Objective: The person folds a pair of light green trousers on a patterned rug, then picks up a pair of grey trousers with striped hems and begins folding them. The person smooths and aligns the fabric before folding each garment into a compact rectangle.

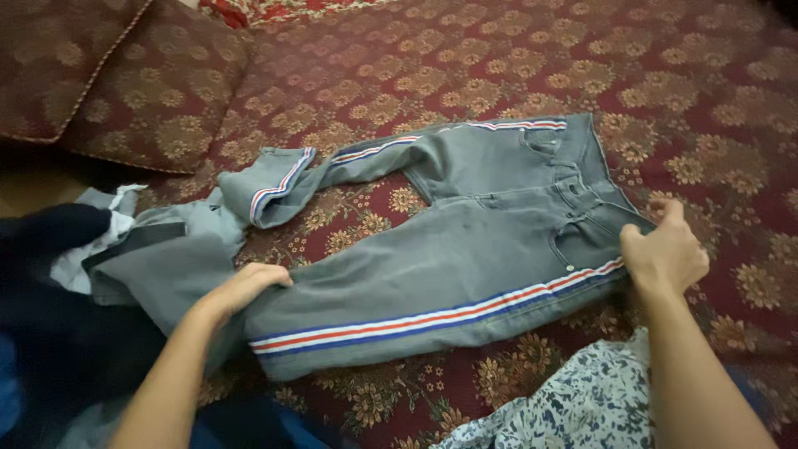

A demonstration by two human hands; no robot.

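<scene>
The grey jeans (465, 249) lay spread across the dark red, gold-flowered bedspread (706, 100), waistband toward my right, legs running off toward my left. A red, white and blue stripe (432, 318) ran down the outer seam of the near leg; the same stripe showed along the far leg, whose cuff (270, 191) was folded over on itself.

My left hand (245, 287) was on the near leg around the knee, palm down, fingers curled over the denim's edge. The fingertips were hidden by the fabric, so I could not tell for certain whether they pinched it or only pressed on it; it looked like a loose grasp.

My right hand (665, 254) was at the waistband, closed on the near corner, thumb up and the other fingers tucked under the cloth.

Surroundings noted: a bolster cushion (108, 75) in matching red pattern lay at the upper left, well apart from the jeans. A heap of clothes (158, 258), grey and dark navy, sat by my left forearm, touching the end of the near leg. A blue-and-white floral fabric (582, 399) lay at the lower edge, just beside my right forearm.
</scene>
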